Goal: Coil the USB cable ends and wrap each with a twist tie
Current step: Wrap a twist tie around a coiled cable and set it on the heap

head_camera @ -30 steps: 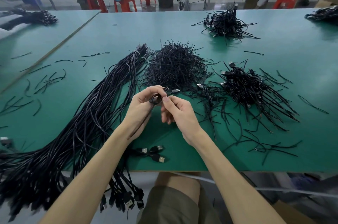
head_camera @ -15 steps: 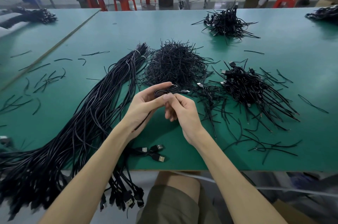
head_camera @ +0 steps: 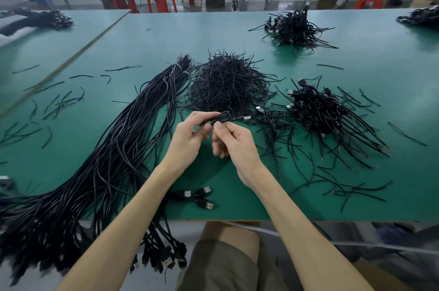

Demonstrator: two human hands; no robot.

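Above the middle of the green table point(head_camera: 237, 36), my left hand point(head_camera: 187, 141) pinches a small coil of black USB cable point(head_camera: 223, 116). The cable's metal plug point(head_camera: 245, 117) sticks out to the right. My right hand point(head_camera: 235, 145) pinches the same coil from the right with thumb and forefinger. A mound of black twist ties point(head_camera: 225, 84) lies just behind both hands. A thick bundle of long black USB cables point(head_camera: 114, 157) runs from the mound's left down over the table's front edge.
Coiled cable ends point(head_camera: 318, 110) are heaped to the right, with loose ties scattered around them. Another heap point(head_camera: 294, 27) sits far back right. Three USB plugs point(head_camera: 202, 197) lie near the front edge. Stray ties point(head_camera: 59, 103) dot the left side.
The coil has turned from an upright loop to lying flat, plug pointing right. Both hands have shifted slightly away from me and closed in on it.
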